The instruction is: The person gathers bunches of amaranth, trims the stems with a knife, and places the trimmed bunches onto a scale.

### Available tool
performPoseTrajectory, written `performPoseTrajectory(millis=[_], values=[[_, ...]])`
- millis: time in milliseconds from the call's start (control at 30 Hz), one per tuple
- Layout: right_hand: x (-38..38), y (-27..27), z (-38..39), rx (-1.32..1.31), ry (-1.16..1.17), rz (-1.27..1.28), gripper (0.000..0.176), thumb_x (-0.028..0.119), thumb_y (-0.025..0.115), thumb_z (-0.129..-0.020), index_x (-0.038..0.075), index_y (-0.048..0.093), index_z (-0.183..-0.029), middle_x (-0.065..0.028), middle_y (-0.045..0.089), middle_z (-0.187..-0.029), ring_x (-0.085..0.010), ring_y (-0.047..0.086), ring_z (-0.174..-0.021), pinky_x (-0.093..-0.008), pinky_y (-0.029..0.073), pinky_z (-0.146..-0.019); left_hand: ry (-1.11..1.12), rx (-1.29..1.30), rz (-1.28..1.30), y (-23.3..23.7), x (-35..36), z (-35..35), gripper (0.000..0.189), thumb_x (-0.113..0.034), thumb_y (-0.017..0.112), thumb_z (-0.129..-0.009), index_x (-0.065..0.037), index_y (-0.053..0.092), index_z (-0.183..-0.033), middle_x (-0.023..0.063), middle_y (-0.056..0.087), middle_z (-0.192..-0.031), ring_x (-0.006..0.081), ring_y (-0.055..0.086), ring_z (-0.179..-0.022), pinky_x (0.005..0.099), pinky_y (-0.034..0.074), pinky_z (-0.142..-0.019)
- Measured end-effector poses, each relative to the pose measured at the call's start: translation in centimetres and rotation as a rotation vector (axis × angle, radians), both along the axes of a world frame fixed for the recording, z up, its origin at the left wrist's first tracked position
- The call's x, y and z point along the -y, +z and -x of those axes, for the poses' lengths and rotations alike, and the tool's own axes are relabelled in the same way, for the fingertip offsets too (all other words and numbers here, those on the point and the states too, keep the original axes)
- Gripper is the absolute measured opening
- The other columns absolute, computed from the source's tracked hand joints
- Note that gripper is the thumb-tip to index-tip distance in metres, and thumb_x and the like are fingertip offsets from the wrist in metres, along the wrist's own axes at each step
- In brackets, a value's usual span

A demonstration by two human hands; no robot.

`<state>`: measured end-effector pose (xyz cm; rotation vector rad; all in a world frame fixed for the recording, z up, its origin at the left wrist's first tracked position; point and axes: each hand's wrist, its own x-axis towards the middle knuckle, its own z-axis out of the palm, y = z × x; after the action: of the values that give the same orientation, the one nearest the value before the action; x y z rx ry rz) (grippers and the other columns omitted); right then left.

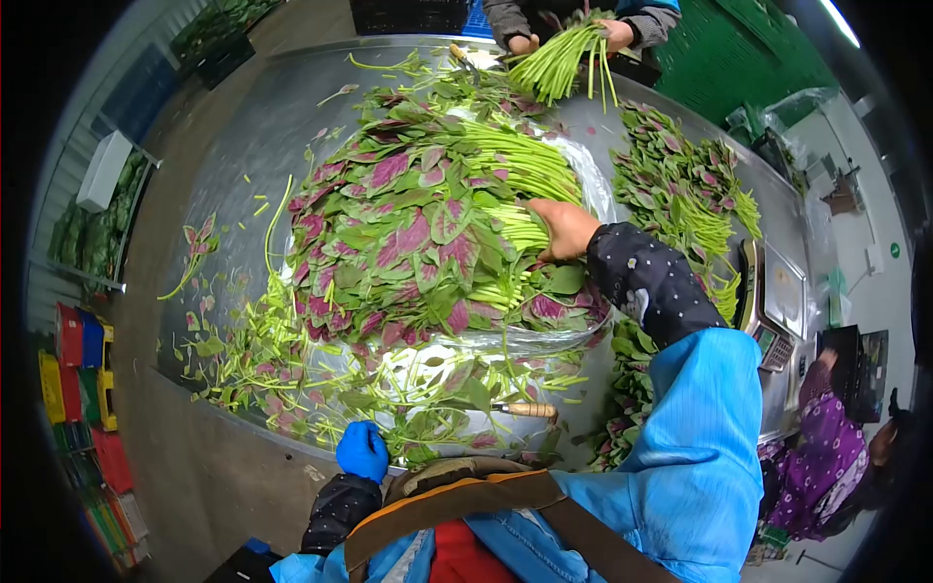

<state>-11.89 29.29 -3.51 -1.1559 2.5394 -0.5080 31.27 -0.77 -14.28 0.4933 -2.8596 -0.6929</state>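
A large heap of red-and-green amaranth (pixel 408 219) lies on clear plastic in the middle of the metal table (pixel 228 126). My bare right hand (pixel 566 229) reaches in from the right and is closed around a bunch of amaranth stems (pixel 515 225) at the heap's right side. The thumb and some fingers are partly hidden by leaves. My left hand (pixel 362 452), in a blue glove, is curled closed at the table's near edge, beside loose leaves; nothing shows sticking out of it. A wooden-handled knife (pixel 527 409) lies in the trimmings, between my hands and near me.
Across the table another person's hands (pixel 612 37) hold a bunch of stems. Sorted amaranth bunches (pixel 671 180) line the right side, beside a weighing scale (pixel 777 301). Cut trimmings (pixel 262 355) cover the left front. A person in purple (pixel 826 466) is at the far right.
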Motion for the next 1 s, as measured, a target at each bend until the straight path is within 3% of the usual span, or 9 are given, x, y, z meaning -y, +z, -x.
performPoseTrajectory(millis=[267,400,533,567,733,800,867,967,1000], values=[[0.5,-2.0,1.5,-0.114,0.016,-0.003,0.076,0.023,0.08,-0.051,0.005,0.051,-0.118,-0.0236,0.062,-0.086,-0.0401,0.06,-0.083,-0.0438,0.048,-0.075,0.013,-0.031,0.004,0.1,-0.1,0.0,0.004,-0.011,0.057,-0.077,-0.012,0.056,-0.082,0.0106,0.056,-0.077,0.0327,0.057,-0.068,0.043,0.045,-0.057],[2.1,3.3,1.0,-0.127,-0.013,-0.149,0.069,0.022,0.076,-0.052,0.009,0.053,-0.116,-0.0207,0.064,-0.084,-0.039,0.061,-0.084,-0.0449,0.049,-0.073,-0.006,-0.007,0.015,0.0,0.1,0.0,0.005,-0.009,0.057,-0.077,-0.011,0.057,-0.082,0.0108,0.058,-0.077,0.032,0.057,-0.067,0.0419,0.045,-0.058],[5.0,10.4,1.1,-0.15,0.048,-0.395,0.064,0.024,0.077,-0.051,0.005,0.058,-0.109,-0.0191,0.065,-0.085,-0.0369,0.062,-0.086,-0.0447,0.049,-0.073,-0.022,-0.039,-0.427,3.9,-1.9,3.7,0.012,-0.004,0.06,-0.075,-0.007,0.063,-0.086,0.012,0.059,-0.076,0.029,0.058,-0.065,0.0354,0.046,-0.059],[5.5,11.2,1.2,-0.155,0.069,-0.396,0.065,0.025,0.078,-0.05,0.005,0.058,-0.109,-0.0189,0.065,-0.086,-0.0371,0.061,-0.087,-0.0446,0.049,-0.074,-0.189,-0.1,-0.46,5.7,-2.9,5.9,0.012,-0.004,0.061,-0.079,-0.005,0.064,-0.09,0.0101,0.058,-0.074,0.0195,0.057,-0.063,0.0299,0.044,-0.058],[5.4,10.8,2.0,0.069,0.046,-0.329,0.073,0.021,0.079,-0.051,-0.012,0.052,-0.11,-0.0238,0.063,-0.083,-0.0333,0.063,-0.084,-0.0388,0.049,-0.073,-0.403,0.235,-1.745,15.4,-8.8,18.3,0.047,-0.018,0.059,-0.089,0.003,0.045,-0.128,0.0115,0.058,-0.117,0.0182,0.057,-0.107,0.0309,0.043,-0.095],[6.1,11.6,1.9,0.152,0.0,-0.434,0.076,0.021,0.079,-0.051,-0.012,0.051,-0.113,-0.024,0.063,-0.084,-0.0334,0.063,-0.085,-0.0382,0.049,-0.073,-0.301,0.235,-1.969,15.8,-10.9,22.1,0.054,-0.018,0.059,-0.088,0.002,0.037,-0.134,0.0129,0.054,-0.123,0.0193,0.055,-0.111,0.0306,0.041,-0.098],[5.9,11.3,2.4,0.119,0.005,-0.459,0.079,0.021,0.079,-0.051,-0.011,0.049,-0.117,-0.0236,0.063,-0.083,-0.0328,0.063,-0.085,-0.0374,0.049,-0.073,-0.342,0.163,-1.538,14.8,-12.1,25.7,0.065,-0.024,0.061,-0.087,0.006,0.031,-0.136,0.0163,0.053,-0.124,0.0218,0.055,-0.11,0.0339,0.044,-0.093],[5.2,9.7,3.3,-0.003,0.063,-0.301,0.039,0.026,0.077,-0.05,-0.006,0.063,-0.067,-0.02,0.062,-0.066,-0.0317,0.063,-0.068,-0.0401,0.05,-0.063,-0.181,0.044,-0.854,12.9,-14.6,27.6,0.035,-0.03,0.063,-0.082,-0.002,0.056,-0.102,0.0171,0.062,-0.099,0.0263,0.061,-0.092,0.0394,0.048,-0.077],[5.2,9.9,3.0,0.017,0.067,-0.264,0.044,0.025,0.077,-0.05,-0.006,0.06,-0.077,-0.0203,0.062,-0.07,-0.0315,0.063,-0.071,-0.0395,0.049,-0.065,-0.162,0.025,-0.682,11.9,-15.1,28.1,0.03,-0.031,0.064,-0.08,-0.004,0.061,-0.094,0.0175,0.064,-0.092,0.0281,0.063,-0.087,0.0416,0.049,-0.073]])
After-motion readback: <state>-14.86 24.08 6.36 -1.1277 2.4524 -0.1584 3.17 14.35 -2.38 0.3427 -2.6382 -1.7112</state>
